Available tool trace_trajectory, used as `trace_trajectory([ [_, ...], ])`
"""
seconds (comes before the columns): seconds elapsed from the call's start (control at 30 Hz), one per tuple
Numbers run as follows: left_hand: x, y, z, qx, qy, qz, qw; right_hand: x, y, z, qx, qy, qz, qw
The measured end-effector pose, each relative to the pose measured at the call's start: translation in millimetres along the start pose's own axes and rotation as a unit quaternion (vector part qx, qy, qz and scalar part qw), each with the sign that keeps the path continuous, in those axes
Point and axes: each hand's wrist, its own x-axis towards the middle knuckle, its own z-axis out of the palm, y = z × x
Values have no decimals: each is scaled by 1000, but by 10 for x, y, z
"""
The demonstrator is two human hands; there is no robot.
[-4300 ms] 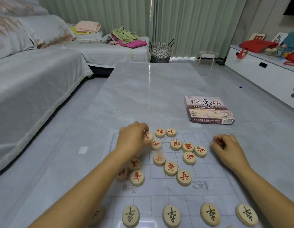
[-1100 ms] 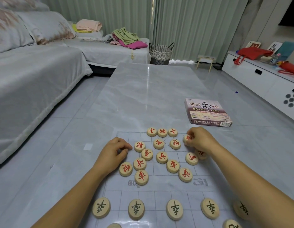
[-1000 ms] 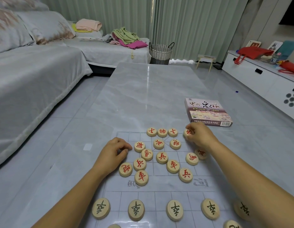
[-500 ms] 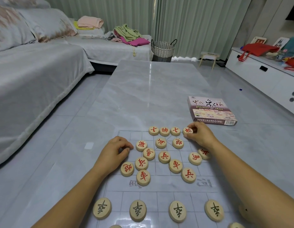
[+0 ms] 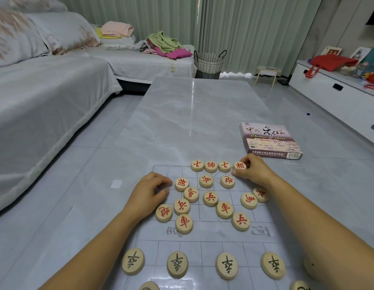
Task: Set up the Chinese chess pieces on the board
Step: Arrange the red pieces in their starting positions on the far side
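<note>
Wooden red piece (image 5: 239,165) pinched by right hand (image 5: 254,172) at board's (image 5: 211,233) far edge; left hand (image 5: 149,192) curled.

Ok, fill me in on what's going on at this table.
A person is setting up Chinese chess. The right hand holds a red piece at the end of the far row on the board. The left hand rests curled beside loose red pieces. Black pieces line the near side.

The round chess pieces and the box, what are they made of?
The chess pieces look like pale, smooth wood, judging by the light tan faces with carved, painted characters. The box looks like printed cardboard, with flat sides and sharp folded edges.
</note>
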Motion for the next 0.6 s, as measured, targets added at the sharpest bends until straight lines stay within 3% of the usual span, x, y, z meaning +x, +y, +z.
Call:
trace_trajectory([
  [0.17,89,65,-78,-4,-87,-21,996,-29,-7,-95,43,-52,-8,998],
  [0.3,303,159,-96,109,-176,16,978,-32,-4,-64,65,-41,-13,997],
  [0.4,377,188,-74,70,-185,12,980,-18,33,-47,67,-31,-16,997],
  [0.47,394,156,-41,76,-134,-4,988,4,65,-40,75,-30,-17,997],
  [0.6,506,99,82,79,66,-109,989,17,87,-23,86,-28,-19,996],
])
